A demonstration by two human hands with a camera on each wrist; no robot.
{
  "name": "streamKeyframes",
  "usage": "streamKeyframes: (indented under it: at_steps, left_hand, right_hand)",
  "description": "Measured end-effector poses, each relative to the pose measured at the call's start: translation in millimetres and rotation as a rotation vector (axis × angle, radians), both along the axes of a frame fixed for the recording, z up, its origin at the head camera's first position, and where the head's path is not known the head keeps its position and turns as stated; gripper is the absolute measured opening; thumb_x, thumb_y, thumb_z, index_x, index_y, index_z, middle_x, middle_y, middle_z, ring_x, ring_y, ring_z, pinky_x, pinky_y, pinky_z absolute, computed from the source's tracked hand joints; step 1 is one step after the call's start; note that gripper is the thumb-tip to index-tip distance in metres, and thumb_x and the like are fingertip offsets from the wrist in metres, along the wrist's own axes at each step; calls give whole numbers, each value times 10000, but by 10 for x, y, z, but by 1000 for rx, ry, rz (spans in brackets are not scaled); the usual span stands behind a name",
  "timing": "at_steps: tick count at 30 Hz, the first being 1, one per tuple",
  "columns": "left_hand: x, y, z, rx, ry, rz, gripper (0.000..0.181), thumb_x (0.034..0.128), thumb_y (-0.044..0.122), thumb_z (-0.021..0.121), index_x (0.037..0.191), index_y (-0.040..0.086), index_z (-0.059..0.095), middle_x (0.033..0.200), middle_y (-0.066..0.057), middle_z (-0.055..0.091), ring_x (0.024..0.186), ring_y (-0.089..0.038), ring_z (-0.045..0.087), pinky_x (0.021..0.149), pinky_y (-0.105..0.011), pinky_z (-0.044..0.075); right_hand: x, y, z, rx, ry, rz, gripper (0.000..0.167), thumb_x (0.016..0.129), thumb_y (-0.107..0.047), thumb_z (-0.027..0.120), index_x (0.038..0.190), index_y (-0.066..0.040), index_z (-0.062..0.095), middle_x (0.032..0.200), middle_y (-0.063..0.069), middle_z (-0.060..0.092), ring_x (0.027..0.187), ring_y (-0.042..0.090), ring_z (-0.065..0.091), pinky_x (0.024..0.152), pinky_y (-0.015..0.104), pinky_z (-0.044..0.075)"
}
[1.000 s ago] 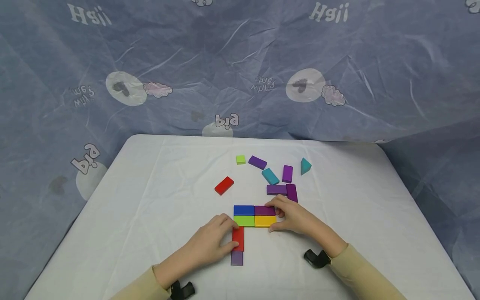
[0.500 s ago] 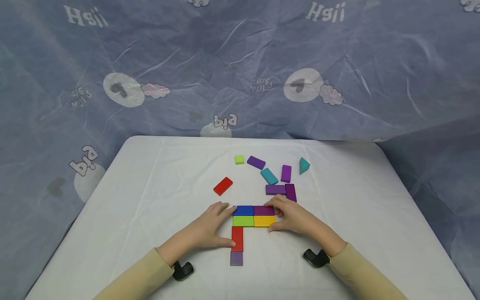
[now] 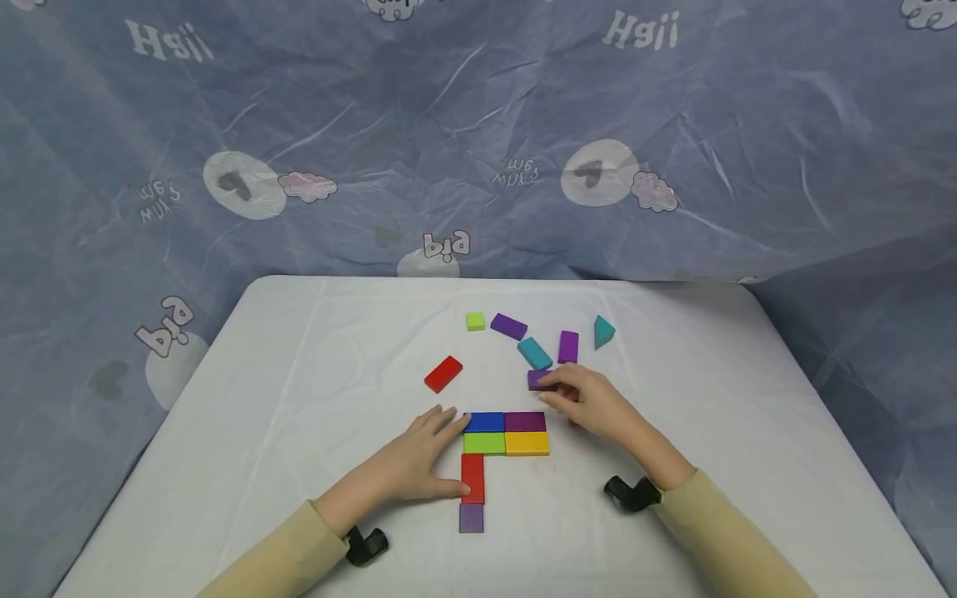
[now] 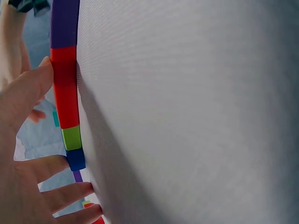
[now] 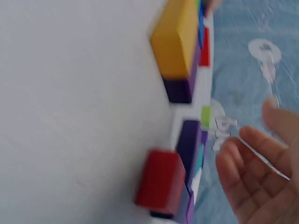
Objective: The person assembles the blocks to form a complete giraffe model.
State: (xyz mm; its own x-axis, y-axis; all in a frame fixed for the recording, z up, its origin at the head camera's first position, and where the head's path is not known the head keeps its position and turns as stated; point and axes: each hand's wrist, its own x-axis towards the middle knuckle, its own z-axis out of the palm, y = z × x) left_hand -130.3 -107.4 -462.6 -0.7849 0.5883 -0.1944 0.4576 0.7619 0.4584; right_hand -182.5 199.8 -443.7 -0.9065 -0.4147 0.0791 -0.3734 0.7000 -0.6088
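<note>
Near the front of the table, blue, magenta, green and yellow blocks lie together in two rows. Below the green one, a red block and a purple block form a column. My left hand is spread beside them, thumb touching the red block and index finger at the blue one. Hovering above a purple block, my right hand partly hides it. In the right wrist view, the right hand holds nothing; a red-looking block end lies near it.
Farther back lie a loose red block, a small green cube, a purple block, a teal block, another purple block and a teal triangular block. A white cloth covers the table.
My right hand has left the magenta and yellow blocks and moved back to the loose purple blocks. My left hand's fingers moved from the red block's top to the blue block, then stayed.
</note>
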Motion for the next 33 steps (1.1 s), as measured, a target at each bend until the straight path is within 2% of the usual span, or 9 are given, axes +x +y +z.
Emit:
streamKeyframes:
  at_steps: [2,4,9,16,23,26,28,33]
  left_hand:
    - [2,1,1,-3,5,0,940,804,588,711,1546,155,330,1588,-147,320,1477,-388,251,1153,-589,307]
    - [2,2,-5,-10,6,2,938,806,589,708,1547,157,329,1590,-145,319,1480,-383,248,1156,-586,303]
    - [14,4,-21,-12,-1,10,940,808,604,697,1551,167,321,1597,-134,311,1487,-373,239,1131,-589,343]
    - [8,-1,-25,-10,0,13,940,805,593,707,1550,167,323,1595,-138,314,1488,-377,238,1155,-586,303]
    - [-4,-6,-25,20,9,3,933,807,562,719,1544,143,332,1585,-158,327,1485,-388,243,1184,-573,251]
    - [-8,-5,-37,17,4,4,935,809,570,713,1549,152,322,1593,-148,317,1492,-375,235,1192,-562,238]
    - [-9,-5,-39,13,2,6,940,809,581,708,1552,158,317,1596,-144,313,1494,-370,232,1194,-559,236]
    - [-3,-11,-30,18,7,1,939,807,581,708,1548,150,325,1592,-147,320,1492,-372,236,1191,-562,243]
  right_hand:
    - [-71,17,23,38,39,-52,258,895,-183,729,1136,-91,715,940,6,644,817,143,561,759,282,561]
    - [-131,29,26,91,42,-88,249,899,-165,721,1135,-85,712,1004,42,663,899,195,593,861,364,572]
    - [-219,27,-12,191,6,-99,267,897,-166,724,1142,-61,705,1149,124,666,1092,304,598,1014,487,497]
    - [-273,-37,-70,266,-6,-91,336,845,-173,782,1139,-34,701,1159,157,658,1112,320,585,1020,479,495]
    - [-253,-109,-109,283,59,-73,401,823,-167,804,1179,-30,680,1074,117,636,983,250,608,964,420,540]
    - [-181,-127,-61,236,103,-75,417,809,-176,814,1177,-34,680,1016,86,605,904,206,578,898,380,564]
    - [-72,-144,13,182,107,-78,412,797,-176,817,1162,-38,687,980,68,587,861,182,554,835,352,572]
    - [381,-192,182,124,43,-96,363,744,-180,832,1068,-76,706,909,-1,558,807,116,536,733,266,563]
